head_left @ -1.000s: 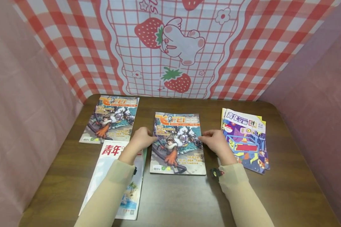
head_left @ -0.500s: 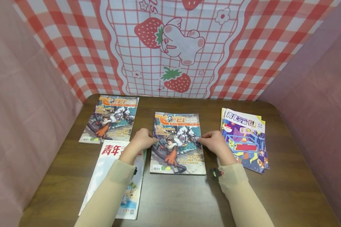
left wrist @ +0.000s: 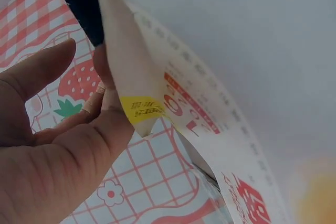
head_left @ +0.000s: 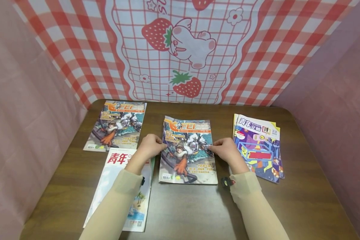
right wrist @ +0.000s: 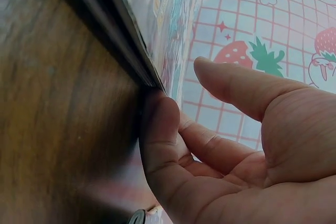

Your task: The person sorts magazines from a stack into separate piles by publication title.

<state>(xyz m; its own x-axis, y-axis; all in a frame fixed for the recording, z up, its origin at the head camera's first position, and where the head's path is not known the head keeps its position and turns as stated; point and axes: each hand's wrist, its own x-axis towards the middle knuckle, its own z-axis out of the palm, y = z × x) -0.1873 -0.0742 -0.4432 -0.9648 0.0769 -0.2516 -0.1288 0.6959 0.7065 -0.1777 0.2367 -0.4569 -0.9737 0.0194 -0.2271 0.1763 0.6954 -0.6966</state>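
In the head view a stack of magazines [head_left: 187, 156] lies mid-table, its top cover showing an orange title and a figure with an orange glove. My left hand [head_left: 150, 146] pinches the top magazine at its left edge. Opposite it, my right hand [head_left: 226, 148] grips the right edge, its fingertips overlapping the cover. A strip of another cover peeks out at the top left corner. In the right wrist view, curled fingers [right wrist: 163, 124] meet the page edges and the thumb stands above. A white magazine [left wrist: 231, 51] near the left wrist camera hides part of the left fingers.
A magazine with a matching cover [head_left: 117, 125] lies at the back left, partly under a white magazine [head_left: 108, 181] beneath my left forearm. Several purple magazines [head_left: 258, 146] lie at right. A checked strawberry cloth [head_left: 192, 76] hangs behind the wooden table [head_left: 306, 200].
The top magazine in the middle has shifted slightly against those beneath, so a strip of another cover now shows at its top left corner. Both hands stay at its edges.
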